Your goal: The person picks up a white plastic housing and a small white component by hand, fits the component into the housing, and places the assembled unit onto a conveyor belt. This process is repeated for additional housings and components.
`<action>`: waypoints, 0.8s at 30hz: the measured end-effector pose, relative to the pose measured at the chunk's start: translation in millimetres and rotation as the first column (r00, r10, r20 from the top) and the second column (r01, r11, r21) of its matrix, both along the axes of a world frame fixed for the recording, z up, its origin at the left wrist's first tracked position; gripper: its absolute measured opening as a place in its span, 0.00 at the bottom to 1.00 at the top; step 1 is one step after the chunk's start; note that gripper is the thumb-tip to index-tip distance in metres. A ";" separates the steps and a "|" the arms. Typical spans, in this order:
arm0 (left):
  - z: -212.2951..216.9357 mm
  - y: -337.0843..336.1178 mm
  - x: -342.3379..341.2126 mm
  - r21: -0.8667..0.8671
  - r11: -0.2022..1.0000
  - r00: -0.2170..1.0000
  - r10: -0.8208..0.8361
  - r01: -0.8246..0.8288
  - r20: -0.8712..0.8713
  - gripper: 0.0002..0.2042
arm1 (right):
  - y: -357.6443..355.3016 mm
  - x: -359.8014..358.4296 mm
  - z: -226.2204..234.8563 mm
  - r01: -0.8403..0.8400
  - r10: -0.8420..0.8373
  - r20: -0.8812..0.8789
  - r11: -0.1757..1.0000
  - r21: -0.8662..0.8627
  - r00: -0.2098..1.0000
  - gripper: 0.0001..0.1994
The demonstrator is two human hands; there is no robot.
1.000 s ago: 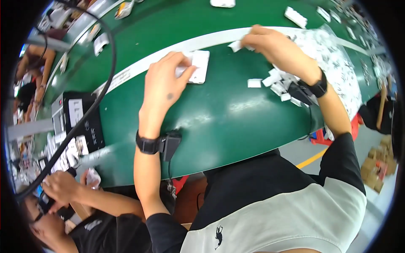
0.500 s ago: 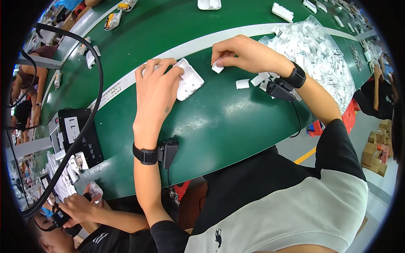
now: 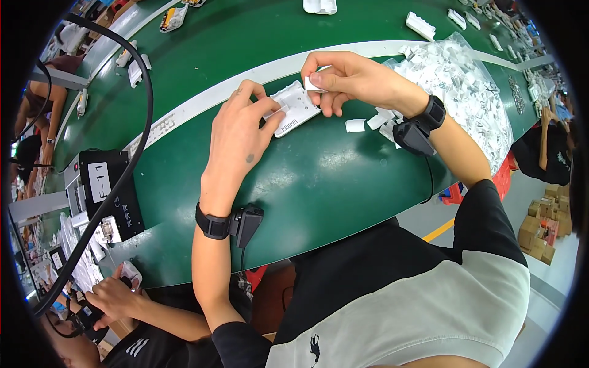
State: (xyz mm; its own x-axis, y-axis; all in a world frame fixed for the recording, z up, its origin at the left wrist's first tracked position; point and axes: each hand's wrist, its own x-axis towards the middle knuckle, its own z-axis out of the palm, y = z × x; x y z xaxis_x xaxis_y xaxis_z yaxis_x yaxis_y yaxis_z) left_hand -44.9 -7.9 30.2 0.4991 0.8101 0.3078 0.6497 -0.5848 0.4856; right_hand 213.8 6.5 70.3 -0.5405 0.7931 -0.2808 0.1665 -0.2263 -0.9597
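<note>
Place: looked like a factory assembly workshop
Desk (image 3: 325, 202): was long, green, strewn with white casings (image 3: 420, 26) at far
Right: bulging bag (image 3: 454, 40), stacked cardboard boxes (image 3: 540, 227) stood
Near left: another worker (image 3: 169, 319) sat

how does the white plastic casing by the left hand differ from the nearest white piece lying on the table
The white plastic casing is far larger than the small white piece. The casing has slots and a raised rim; the piece looks plain. The left hand touches the casing; no hand touches the piece. Both are white.
</note>
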 end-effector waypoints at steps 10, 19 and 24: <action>-4.0 0.8 1.9 -0.081 0.997 1.000 0.019 -0.017 0.020 0.06 | 3.0 -5.6 -17.9 -0.034 -0.092 0.182 0.806 0.591 0.979 0.06; -8.1 -0.8 4.5 0.047 0.999 0.999 -0.028 0.027 0.015 0.05 | -4.3 -16.1 -36.8 -0.259 -0.154 0.404 0.557 0.789 0.902 0.04; -12.0 -1.6 7.3 0.129 0.991 0.999 -0.036 0.040 -0.036 0.04 | -3.6 -16.8 -37.5 -0.290 -0.200 0.407 0.438 0.851 0.891 0.04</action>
State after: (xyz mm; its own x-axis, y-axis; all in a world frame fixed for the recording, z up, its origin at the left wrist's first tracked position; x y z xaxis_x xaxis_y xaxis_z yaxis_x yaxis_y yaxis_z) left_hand -37.6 -9.5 18.2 0.5406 0.7447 0.3914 0.6405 -0.6659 0.3825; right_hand 197.0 2.9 32.7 -0.6139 0.7017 0.3615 0.5489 0.7086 -0.4433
